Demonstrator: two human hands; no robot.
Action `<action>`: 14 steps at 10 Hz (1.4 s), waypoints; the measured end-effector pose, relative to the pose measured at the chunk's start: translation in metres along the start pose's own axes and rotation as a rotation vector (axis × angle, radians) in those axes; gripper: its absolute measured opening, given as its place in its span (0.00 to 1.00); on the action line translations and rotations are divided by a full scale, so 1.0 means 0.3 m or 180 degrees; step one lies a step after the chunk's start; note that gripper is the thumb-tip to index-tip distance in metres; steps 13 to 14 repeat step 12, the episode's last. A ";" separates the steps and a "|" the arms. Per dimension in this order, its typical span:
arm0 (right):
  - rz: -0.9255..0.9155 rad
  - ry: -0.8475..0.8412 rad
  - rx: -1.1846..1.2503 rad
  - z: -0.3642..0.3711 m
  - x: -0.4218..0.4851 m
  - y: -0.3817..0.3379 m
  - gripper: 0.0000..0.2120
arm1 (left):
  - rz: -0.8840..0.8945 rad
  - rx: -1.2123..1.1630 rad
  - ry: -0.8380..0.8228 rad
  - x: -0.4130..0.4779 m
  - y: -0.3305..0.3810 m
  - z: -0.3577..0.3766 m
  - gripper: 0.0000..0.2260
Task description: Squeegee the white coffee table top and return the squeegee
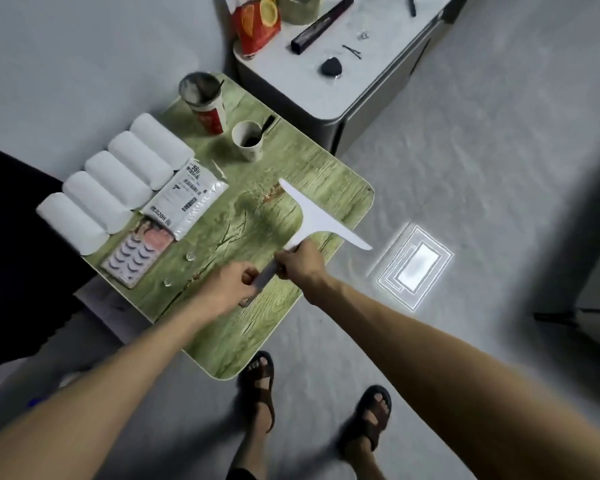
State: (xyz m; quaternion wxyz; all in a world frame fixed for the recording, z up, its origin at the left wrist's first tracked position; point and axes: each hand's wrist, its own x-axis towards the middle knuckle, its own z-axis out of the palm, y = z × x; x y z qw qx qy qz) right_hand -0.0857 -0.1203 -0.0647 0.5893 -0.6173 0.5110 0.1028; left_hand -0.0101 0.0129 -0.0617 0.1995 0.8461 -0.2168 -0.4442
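Both hands on one squeegee (321,216): right hand (300,261) closed around the handle just below the white T-shaped head, left hand (234,284) closed around the grey lower end of the same handle. The head hangs over the right part of the green wood-patterned desk (243,341), its blade edge turned away from the person; whether the blade touches the surface cannot be told from this view. The white coffee table top (291,69) lies beyond, at the far right corner of the green desk, well apart from the squeegee. Judgement: the tool is in hand but the wiping of the white top is not yet begun; this looks like the pick-up or carry step. Next move likely calls for reaching forward and to the right, setting the blade flat on the white top and drawing it across; loose items there would obstruct a full stroke. Counts, green desk: five white rolls (118,181) in a row along the left edge, two cups (red-labelled cup (203,102), smaller paper cup (247,140) with a dark utensil inside), one labelled plastic packet (187,199), one tray of false eyelashes (137,252). White top: one red snack bag (257,26), one long black box (321,24), one dark pouch-like item (331,67), a few small items too small to identify.
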 end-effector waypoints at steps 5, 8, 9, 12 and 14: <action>0.0146 0.0223 -0.0263 0.322 0.364 0.137 0.15 | 0.0078 0.0751 0.0077 0.369 -0.326 0.054 0.07; 0.0407 -0.0043 -0.0394 0.177 0.271 0.098 0.23 | -0.0007 0.0938 -0.0264 0.318 -0.240 -0.004 0.13; 0.0214 -0.0070 -0.0547 -0.002 0.114 0.042 0.17 | 0.0308 0.1091 -0.0539 0.224 -0.080 -0.075 0.13; -0.0052 0.0337 -0.1503 -0.654 -0.532 -0.106 0.09 | 0.1553 0.1653 -0.0605 -0.215 0.709 -0.200 0.12; -0.0052 0.0337 -0.1503 -0.654 -0.532 -0.106 0.09 | 0.1553 0.1653 -0.0605 -0.215 0.709 -0.200 0.12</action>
